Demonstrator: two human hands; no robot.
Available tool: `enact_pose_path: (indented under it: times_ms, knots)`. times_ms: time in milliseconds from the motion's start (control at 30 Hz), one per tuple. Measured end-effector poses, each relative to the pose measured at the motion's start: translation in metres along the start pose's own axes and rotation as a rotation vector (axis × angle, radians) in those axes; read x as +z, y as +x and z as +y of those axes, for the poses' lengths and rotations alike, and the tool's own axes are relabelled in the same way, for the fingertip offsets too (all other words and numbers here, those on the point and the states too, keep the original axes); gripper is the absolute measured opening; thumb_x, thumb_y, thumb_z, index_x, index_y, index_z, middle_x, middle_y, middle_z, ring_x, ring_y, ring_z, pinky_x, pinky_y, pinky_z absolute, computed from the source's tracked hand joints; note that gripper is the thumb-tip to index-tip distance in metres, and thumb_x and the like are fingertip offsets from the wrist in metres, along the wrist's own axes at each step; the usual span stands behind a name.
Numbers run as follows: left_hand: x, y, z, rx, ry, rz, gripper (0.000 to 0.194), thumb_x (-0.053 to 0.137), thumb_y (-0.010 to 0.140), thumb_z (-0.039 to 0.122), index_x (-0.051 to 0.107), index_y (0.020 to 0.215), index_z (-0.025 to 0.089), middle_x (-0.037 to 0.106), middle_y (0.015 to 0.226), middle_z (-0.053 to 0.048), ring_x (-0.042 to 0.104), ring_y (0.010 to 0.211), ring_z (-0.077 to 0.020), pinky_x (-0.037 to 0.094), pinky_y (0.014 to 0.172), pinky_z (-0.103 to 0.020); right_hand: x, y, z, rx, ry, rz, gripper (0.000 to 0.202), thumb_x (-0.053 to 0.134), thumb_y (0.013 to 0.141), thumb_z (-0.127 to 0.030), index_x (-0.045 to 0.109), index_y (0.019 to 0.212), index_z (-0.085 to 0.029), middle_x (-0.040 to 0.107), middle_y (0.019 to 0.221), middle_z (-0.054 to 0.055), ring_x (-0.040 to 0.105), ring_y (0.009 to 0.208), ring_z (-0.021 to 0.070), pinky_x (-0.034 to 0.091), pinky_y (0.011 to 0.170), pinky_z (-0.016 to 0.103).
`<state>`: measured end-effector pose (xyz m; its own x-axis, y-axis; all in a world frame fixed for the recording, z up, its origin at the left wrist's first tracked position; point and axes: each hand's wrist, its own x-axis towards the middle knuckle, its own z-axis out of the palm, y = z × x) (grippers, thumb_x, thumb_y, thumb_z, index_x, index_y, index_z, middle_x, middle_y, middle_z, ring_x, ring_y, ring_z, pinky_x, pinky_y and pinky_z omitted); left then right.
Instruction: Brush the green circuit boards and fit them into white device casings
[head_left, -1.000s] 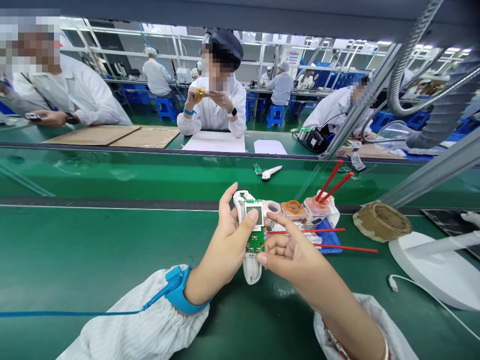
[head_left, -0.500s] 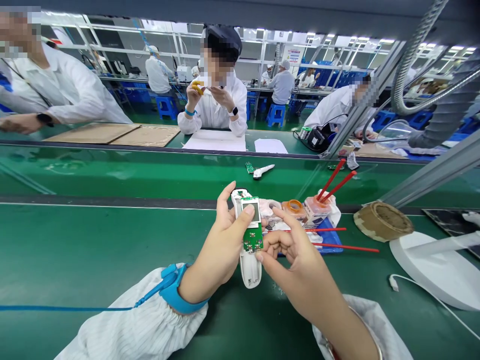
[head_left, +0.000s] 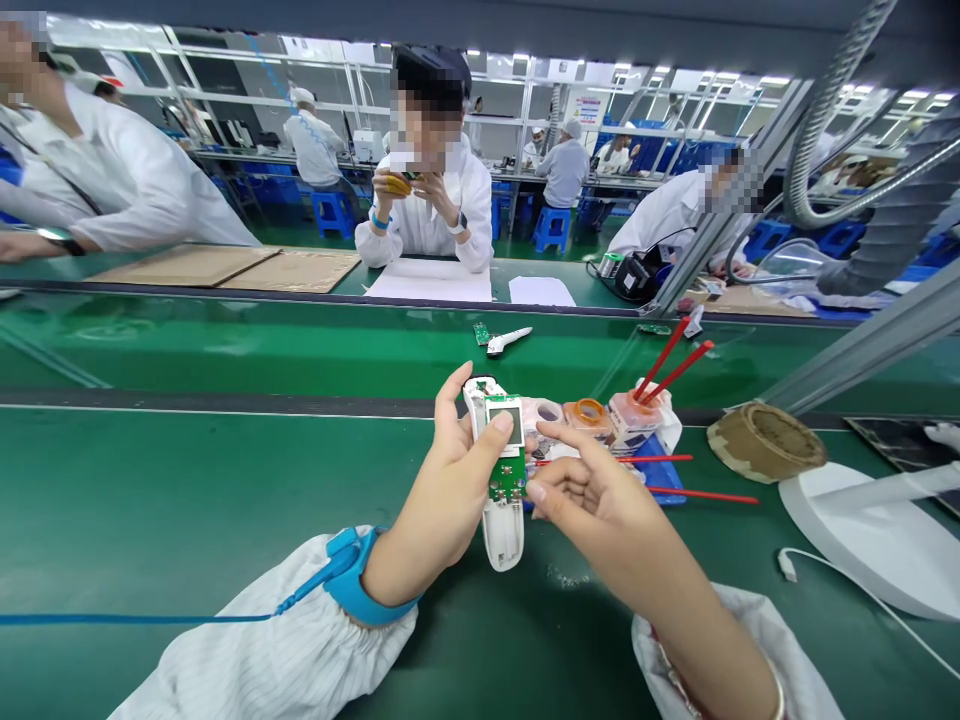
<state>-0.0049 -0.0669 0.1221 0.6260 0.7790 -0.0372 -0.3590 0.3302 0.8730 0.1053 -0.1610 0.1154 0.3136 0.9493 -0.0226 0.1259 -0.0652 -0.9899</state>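
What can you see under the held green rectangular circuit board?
Beneath the green rectangular circuit board is a white elongated plastic shell, visible past the board's upper and lower ends. The shell's interior behind the board is hidden.

Bright overhead light, soft shadows

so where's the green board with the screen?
Head view, centre: the green board lies over the white shell in the left hand, right hand alongside.

the white case (head_left: 503, 540) looks like smooth plastic. the sleeve (head_left: 277, 640) is wrinkly cloth. the bendy pipe (head_left: 798, 165) is shiny, bumpy metal, and the table (head_left: 225, 480) looks smooth.
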Motion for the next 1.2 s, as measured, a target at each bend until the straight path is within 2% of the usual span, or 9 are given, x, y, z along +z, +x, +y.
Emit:
enact_pose_path:
  times_ms: [133,233,400,800,967,1100,1200]
  knots:
    - [0.001,0.0,-0.001,-0.019,-0.01,-0.006,0.059,0.055,0.085,0.029,0.023,0.134,0.039,0.062,0.097,0.0,0.061,0.083,-0.0147,0.048,0.079,-0.032,0.001,0.003,0.004,-0.064,-0.063,0.022,0.028,0.06,0.083,-0.027,0.049,0.108,-0.026,0.056,0.077,-0.004,0.054,0.075,0.0131,0.044,0.069,0.027]
    - [0.001,0.0,-0.003,-0.034,-0.015,0.003,0.057,0.055,0.086,0.029,0.025,0.134,0.038,0.061,0.094,0.0,0.06,0.086,-0.015,0.047,0.079,-0.031,0.003,0.008,0.007,-0.05,0.028,-0.015,0.025,0.063,0.081,-0.025,0.047,0.101,-0.024,0.052,0.073,-0.006,0.052,0.071,0.0115,0.043,0.066,0.024]
    - [0.001,0.001,-0.003,-0.075,-0.058,0.004,0.056,0.055,0.085,0.028,0.026,0.132,0.039,0.061,0.1,0.0,0.061,0.088,-0.0156,0.046,0.08,-0.032,0.005,0.013,0.011,-0.041,0.159,-0.046,0.027,0.066,0.077,-0.022,0.045,0.095,-0.023,0.05,0.078,-0.006,0.05,0.07,0.0093,0.043,0.065,0.022]
    - [-0.002,0.001,-0.007,-0.071,0.082,0.012,0.055,0.052,0.085,0.041,0.026,0.133,0.038,0.057,0.114,-0.002,0.056,0.102,-0.0183,0.041,0.088,-0.032,0.012,0.01,0.014,-0.097,-0.013,0.073,0.021,0.061,0.079,-0.022,0.046,0.095,-0.024,0.051,0.083,-0.004,0.051,0.076,0.0125,0.044,0.067,0.026]
    - [-0.006,0.002,-0.011,-0.028,0.186,-0.027,0.058,0.049,0.087,0.042,0.021,0.137,0.037,0.055,0.12,-0.004,0.053,0.107,-0.0193,0.04,0.09,-0.032,0.011,0.011,0.017,-0.094,-0.038,0.051,0.021,0.06,0.08,-0.022,0.046,0.095,-0.025,0.048,0.081,-0.004,0.05,0.075,0.0127,0.044,0.064,0.025]
    - [-0.009,0.004,-0.015,0.028,0.312,-0.023,0.054,0.045,0.088,0.043,0.025,0.137,0.039,0.047,0.132,-0.002,0.05,0.111,-0.0193,0.038,0.093,-0.032,0.01,0.013,0.016,-0.064,-0.003,0.02,0.022,0.06,0.081,-0.025,0.045,0.098,-0.024,0.046,0.082,-0.003,0.049,0.073,0.0139,0.044,0.063,0.026]
    - [-0.009,0.002,-0.017,0.067,0.32,-0.052,0.053,0.044,0.089,0.042,0.025,0.138,0.039,0.05,0.129,-0.002,0.053,0.105,-0.0177,0.04,0.091,-0.031,0.013,0.015,0.015,-0.07,0.09,-0.078,0.031,0.055,0.088,-0.033,0.042,0.115,-0.024,0.05,0.095,0.001,0.051,0.092,0.0179,0.045,0.077,0.03]
